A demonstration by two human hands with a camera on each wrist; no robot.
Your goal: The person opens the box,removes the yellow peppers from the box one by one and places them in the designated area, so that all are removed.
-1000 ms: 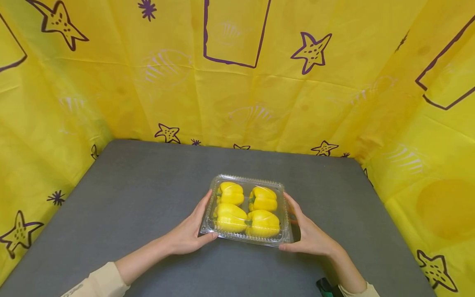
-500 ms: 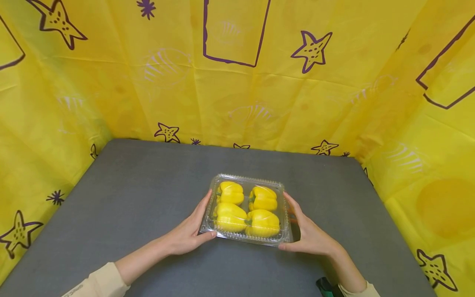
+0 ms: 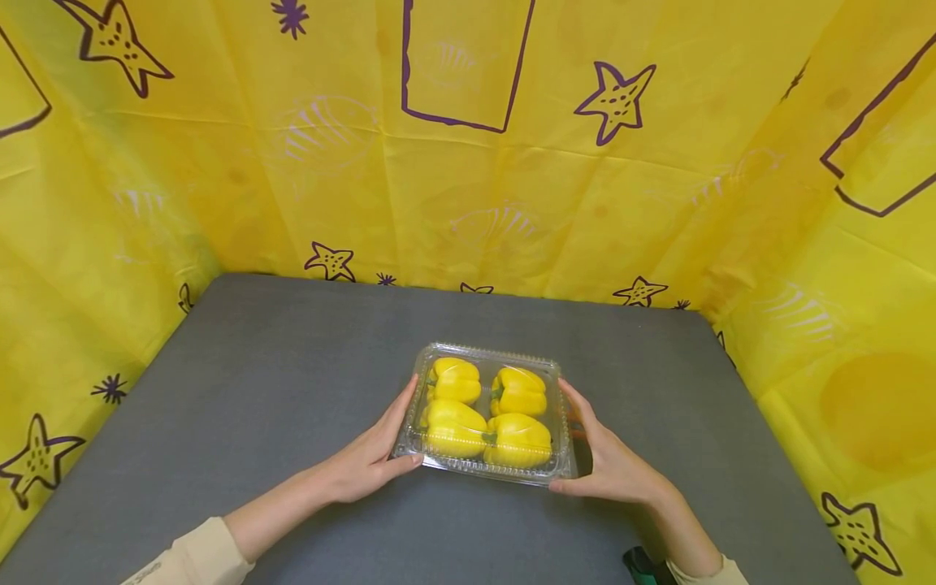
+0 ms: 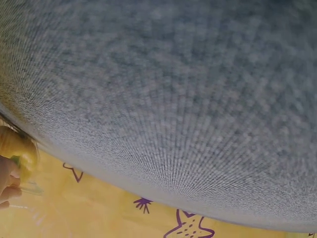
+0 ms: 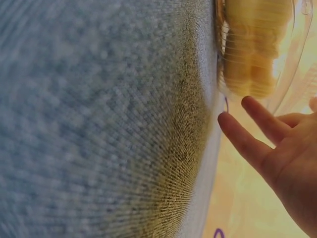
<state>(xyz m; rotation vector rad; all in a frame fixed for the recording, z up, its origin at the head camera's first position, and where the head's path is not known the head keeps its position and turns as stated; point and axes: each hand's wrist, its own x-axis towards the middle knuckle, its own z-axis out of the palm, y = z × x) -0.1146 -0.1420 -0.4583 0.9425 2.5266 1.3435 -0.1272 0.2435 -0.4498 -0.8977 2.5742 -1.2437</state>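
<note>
In the head view, a clear rectangular plastic container with a ridged rim (image 3: 488,470) is at the near middle of the grey cloth-covered table (image 3: 307,366), and through its transparent lid one sees four yellow bell peppers (image 3: 517,441), lying two by two. The left hand (image 3: 373,459) grasps the left side, with the thumb at the near-left corner; the right hand (image 3: 614,463) grasps the opposite side in the same manner, its thumb at the near-right corner. I cannot tell whether the bottom touches the table. For holding it well, I would advise equal support from both sides and moderate pressure, because the thin walls can probably bend; a level position should prevent the peppers from rolling. Only this view shows the whole container, both beige sleeves (image 3: 208,556) and a dark object (image 3: 642,565) beside the right forearm. The left wrist view shows mostly table; at its left edge a few fingers and one pepper appear, but the grasp itself is cut off. The right wrist view gives what the head view hides: the side wall from low down, and two fingers of the right hand, rather straight and spread apart, their tips just beside the container. Whether these two tips touch the plastic, I cannot tell.
</note>
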